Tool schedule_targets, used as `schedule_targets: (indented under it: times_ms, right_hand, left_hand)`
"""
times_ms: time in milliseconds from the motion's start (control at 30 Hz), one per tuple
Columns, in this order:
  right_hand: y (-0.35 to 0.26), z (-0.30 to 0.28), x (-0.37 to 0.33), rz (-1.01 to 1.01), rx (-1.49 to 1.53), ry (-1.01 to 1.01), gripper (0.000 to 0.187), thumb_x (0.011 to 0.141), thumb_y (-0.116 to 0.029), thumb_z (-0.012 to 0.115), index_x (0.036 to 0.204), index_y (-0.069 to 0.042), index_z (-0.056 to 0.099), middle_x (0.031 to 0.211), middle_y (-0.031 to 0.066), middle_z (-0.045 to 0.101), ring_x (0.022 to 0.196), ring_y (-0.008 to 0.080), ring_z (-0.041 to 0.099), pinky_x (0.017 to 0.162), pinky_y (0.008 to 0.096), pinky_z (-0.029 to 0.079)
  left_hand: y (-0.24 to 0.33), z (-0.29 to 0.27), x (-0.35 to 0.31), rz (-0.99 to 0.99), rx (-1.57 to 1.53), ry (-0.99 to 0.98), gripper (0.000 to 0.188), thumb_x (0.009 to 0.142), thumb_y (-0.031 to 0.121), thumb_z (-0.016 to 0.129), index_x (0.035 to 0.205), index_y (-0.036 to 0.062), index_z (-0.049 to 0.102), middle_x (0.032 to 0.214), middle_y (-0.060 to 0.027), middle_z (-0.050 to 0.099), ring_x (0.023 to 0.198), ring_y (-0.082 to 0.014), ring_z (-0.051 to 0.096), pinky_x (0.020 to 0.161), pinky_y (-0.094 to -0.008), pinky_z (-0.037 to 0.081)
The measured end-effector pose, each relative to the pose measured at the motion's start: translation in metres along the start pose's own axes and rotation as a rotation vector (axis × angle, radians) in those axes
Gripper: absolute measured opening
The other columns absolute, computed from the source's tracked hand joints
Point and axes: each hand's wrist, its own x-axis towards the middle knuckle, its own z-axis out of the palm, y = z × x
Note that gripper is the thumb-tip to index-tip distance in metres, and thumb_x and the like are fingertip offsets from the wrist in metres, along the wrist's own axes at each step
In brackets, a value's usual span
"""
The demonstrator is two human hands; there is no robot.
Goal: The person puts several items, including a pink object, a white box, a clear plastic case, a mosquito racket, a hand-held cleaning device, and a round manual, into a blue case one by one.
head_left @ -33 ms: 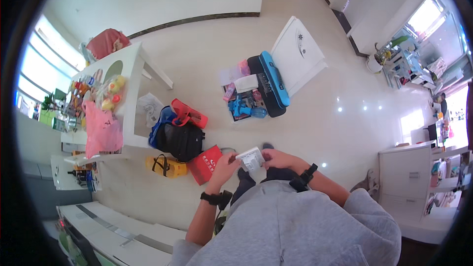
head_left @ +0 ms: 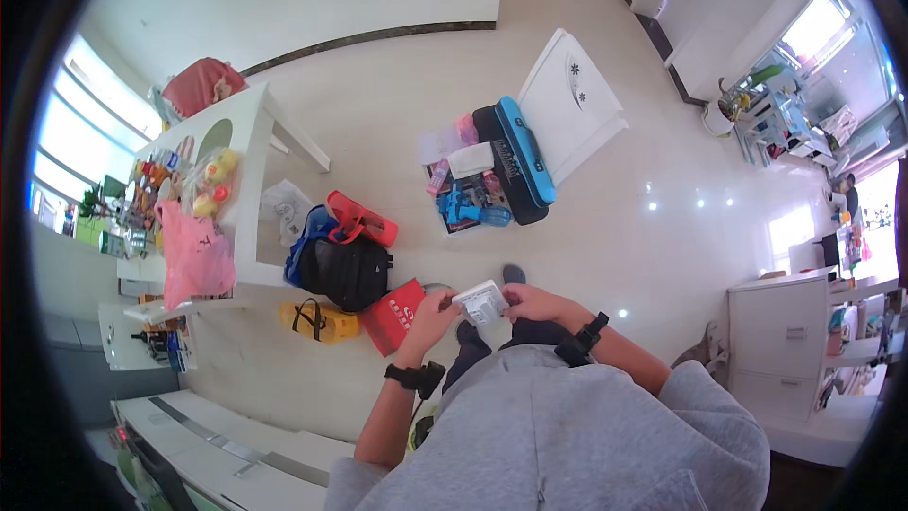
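Observation:
Between my hands, in front of my body, is a small white flat box or packet (head_left: 481, 304) with grey print; its exact kind is too small to make out. My left hand (head_left: 435, 314) has its fingers closed on the left edge. The fingers of my right hand (head_left: 530, 304) pinch the right edge. Below it are my dark trousers and grey shoes (head_left: 514, 273). Just left of my left hand, a red paper bag (head_left: 393, 317) lies on the floor beside a black backpack (head_left: 346, 272).
A yellow bag (head_left: 322, 321) and a red bag (head_left: 367, 221) lie nearby. Ahead, a white chair (head_left: 573, 106) holds a blue-black case (head_left: 515, 163) beside a blue toy gun (head_left: 465, 208). A cluttered white table (head_left: 251, 218) is left; a white cabinet (head_left: 781, 341) stands right.
My far shoe has come forward and shows more fully. The white box and both hands have barely shifted.

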Motion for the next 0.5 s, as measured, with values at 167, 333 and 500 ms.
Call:
schedule_targets:
  times_ms: [167,333,500]
  right_hand:
    - [0.008,-0.071,0.038,0.037,0.132,-0.003,0.034,0.085,-0.005,0.059,0.117,0.002,0.050,0.105,0.0114,0.062,0.085,0.0162,0.061,0.074,0.0306,0.051]
    - [0.068,-0.163,0.104,0.101,0.312,0.183,0.032,0.085,-0.009,0.060,0.115,0.000,0.052,0.101,0.0099,0.063,0.076,0.0147,0.062,0.064,0.0296,0.050]
    - [0.097,-0.222,0.177,0.208,0.036,0.161,0.045,0.084,-0.024,0.060,0.118,0.004,0.048,0.102,0.0214,0.062,0.094,0.0285,0.063,0.077,0.0397,0.050]
  left_hand:
    - [-0.027,0.010,0.100,-0.160,-0.054,0.001,0.022,0.090,0.013,0.058,0.107,-0.0007,0.060,0.090,-0.0071,0.064,0.082,-0.0138,0.060,0.072,-0.0282,0.048]
    - [-0.035,0.047,0.215,-0.441,-0.473,0.103,0.022,0.093,0.016,0.054,0.114,0.0090,0.057,0.102,-0.0036,0.062,0.089,-0.0149,0.058,0.076,-0.0284,0.045]
    - [-0.090,0.057,0.297,-0.550,-0.830,0.243,0.022,0.096,0.019,0.050,0.116,0.0110,0.050,0.110,-0.0025,0.058,0.100,-0.0190,0.055,0.082,-0.0350,0.042]
